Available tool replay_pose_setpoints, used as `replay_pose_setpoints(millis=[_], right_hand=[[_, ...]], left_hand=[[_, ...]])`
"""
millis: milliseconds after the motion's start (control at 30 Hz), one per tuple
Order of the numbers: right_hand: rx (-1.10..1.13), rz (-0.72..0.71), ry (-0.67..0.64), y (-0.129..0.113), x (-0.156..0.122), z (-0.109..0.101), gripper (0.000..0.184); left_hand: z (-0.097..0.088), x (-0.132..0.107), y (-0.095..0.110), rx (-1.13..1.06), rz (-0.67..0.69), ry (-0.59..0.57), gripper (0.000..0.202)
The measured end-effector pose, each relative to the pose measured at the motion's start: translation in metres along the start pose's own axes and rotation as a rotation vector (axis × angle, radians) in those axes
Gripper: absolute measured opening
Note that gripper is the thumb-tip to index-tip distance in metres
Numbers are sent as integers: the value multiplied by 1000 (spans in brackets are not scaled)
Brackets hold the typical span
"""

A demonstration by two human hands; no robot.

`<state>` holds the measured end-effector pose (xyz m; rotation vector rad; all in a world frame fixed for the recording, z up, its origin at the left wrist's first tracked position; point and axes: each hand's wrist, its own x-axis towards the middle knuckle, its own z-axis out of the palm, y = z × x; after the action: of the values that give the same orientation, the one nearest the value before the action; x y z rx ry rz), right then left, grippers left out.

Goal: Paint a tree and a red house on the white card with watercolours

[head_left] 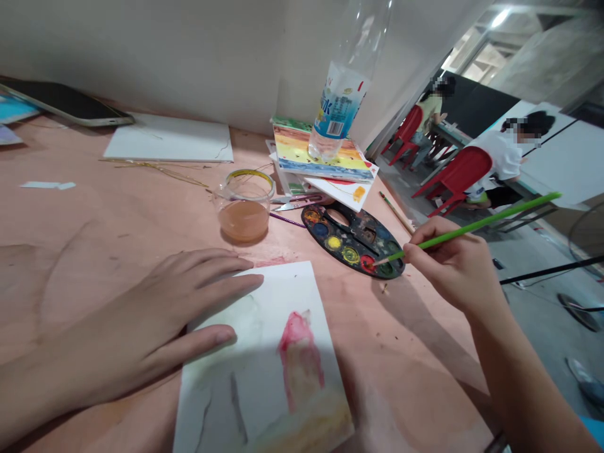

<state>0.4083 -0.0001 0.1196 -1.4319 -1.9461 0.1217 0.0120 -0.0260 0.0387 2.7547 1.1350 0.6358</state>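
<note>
While the left hand (155,314) lies flat, fingers spread, on the canvas board's (274,365) left edge, bare table (85,233) stretches beyond. Right of the board, the right hand (453,264) pinches a green brush (472,228), tip in the palette (352,240).

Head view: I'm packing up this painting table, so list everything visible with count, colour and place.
painted card: one, white with pink and yellow paint, front centre.
palette: one, black with coloured wells, right of the card.
green brush: one, green handle, tip at the palette's red well.
water cup: one, clear with brownish water, centre.
bottle: one, clear with blue label, on the stacked boards.
stacked boards: several, rainbow stripes on top, back centre.
blank board: one, white, back left.
phone: one, dark, far back left.
seated people: two, light tops, far right background.
left hand: one, bare, flat on the card's left edge.
right hand: one, bare, gripping the green brush.
</note>
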Motion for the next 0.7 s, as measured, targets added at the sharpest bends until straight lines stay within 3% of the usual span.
replay_pose_setpoints(millis=[133,367,500,600,700], right_hand=[[17,-18,10,-1,1,-1,14],[193,-19,119,-22,-25,-5,16],[375,-2,-30,-44,-45,-1,15],[385,-64,-193,-56,-48,6,15],[323,-144,-266,-62,-45,11,15]], left_hand=[[-2,2,9,-29,-78,-34,52],[-6,5,2,-17,-40,-91,51],[-14,8,6,-14,-30,-184,49],[-14,9,12,-9,-64,-155,49],[-11,8,15,5,-101,-132,52]])
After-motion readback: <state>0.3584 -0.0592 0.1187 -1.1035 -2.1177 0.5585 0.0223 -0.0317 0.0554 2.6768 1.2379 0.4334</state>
